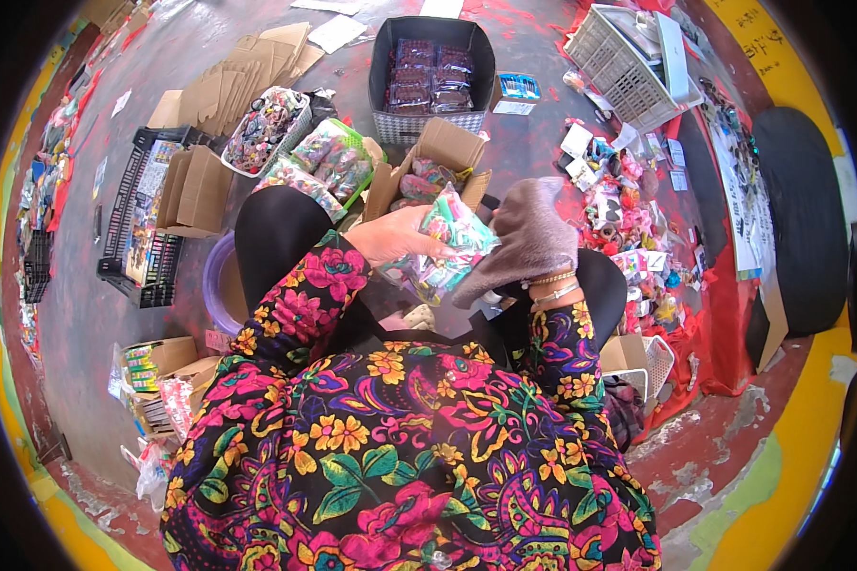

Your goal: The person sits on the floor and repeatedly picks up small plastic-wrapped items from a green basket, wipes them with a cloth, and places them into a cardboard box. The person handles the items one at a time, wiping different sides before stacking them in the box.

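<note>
My left hand is closed on a clear plastic bag filled with small, brightly coloured items in pink, green, white and turquoise. What the items are I cannot make out. A greyish-mauve cloth drapes over my right hand, hiding its fingers, just right of the bag. Only the right wrist, with bracelets, shows below the cloth. An open cardboard box stands just beyond my hands, with similar bags inside.
Beyond stands a dark-lined bin of packed bags. A white basket, a green basket and a black crate are at left. Loose goods pile up at right, below a tipped grey crate. My knees flank the work.
</note>
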